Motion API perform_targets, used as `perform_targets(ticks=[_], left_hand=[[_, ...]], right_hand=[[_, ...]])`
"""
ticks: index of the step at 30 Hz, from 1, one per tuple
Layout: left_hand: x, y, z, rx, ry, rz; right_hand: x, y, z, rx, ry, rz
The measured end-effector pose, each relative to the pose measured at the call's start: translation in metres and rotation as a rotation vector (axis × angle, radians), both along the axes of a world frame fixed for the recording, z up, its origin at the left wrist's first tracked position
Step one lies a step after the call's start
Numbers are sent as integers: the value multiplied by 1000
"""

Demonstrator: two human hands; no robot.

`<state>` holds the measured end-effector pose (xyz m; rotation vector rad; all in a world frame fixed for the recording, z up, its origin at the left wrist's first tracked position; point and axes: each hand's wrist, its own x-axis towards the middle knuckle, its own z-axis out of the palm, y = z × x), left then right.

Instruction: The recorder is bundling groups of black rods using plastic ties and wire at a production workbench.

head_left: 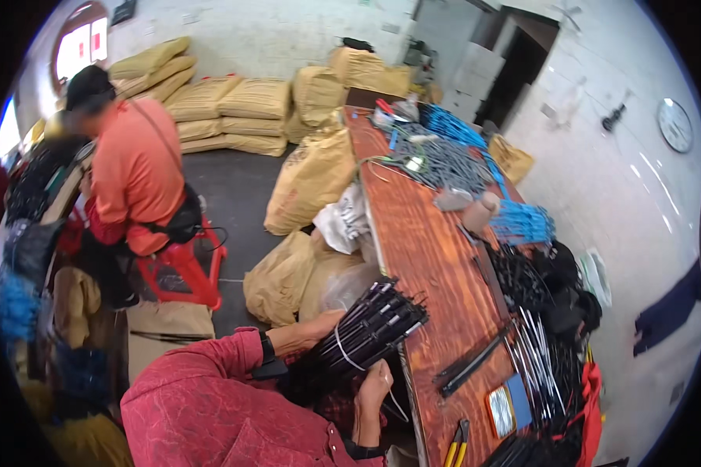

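A thick bundle of thin black rods (378, 319) is held tilted in front of me beside the table's near edge, its tips fanned toward the upper right. Around its middle runs a white tie (346, 352). My left hand (319, 327) grips the bundle from its left side, with some of the fingers hidden behind the rods. Below the bundle, my right hand (375, 383) is closed in a fist. A loose white strip trails down from it, apparently the end of the tie. The lower end of the bundle is hidden against my body.
The reddish wooden table (417, 241) bears yellow-handled pliers (457, 445), loose black rods (473, 362), silver rods (539, 362) and blue pieces (522, 223). Filled sacks (311, 179) stand beyond its left edge. A person in orange (136, 167) sits on a red stool (183, 268) at left.
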<state>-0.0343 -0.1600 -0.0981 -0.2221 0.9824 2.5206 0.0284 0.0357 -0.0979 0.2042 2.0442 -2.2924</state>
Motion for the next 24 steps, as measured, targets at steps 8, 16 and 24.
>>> perform_targets(ticks=[8, 16, 24], left_hand=[[26, -45, 70, -354, 272, 239], [48, -74, -37, -270, 148, 247], [41, -76, -36, -295, 225, 179]], right_hand=[[-5, -39, 73, 303, 437, 48], [30, -48, 43, 325, 364, 169], [30, -49, 57, 398, 488, 216]])
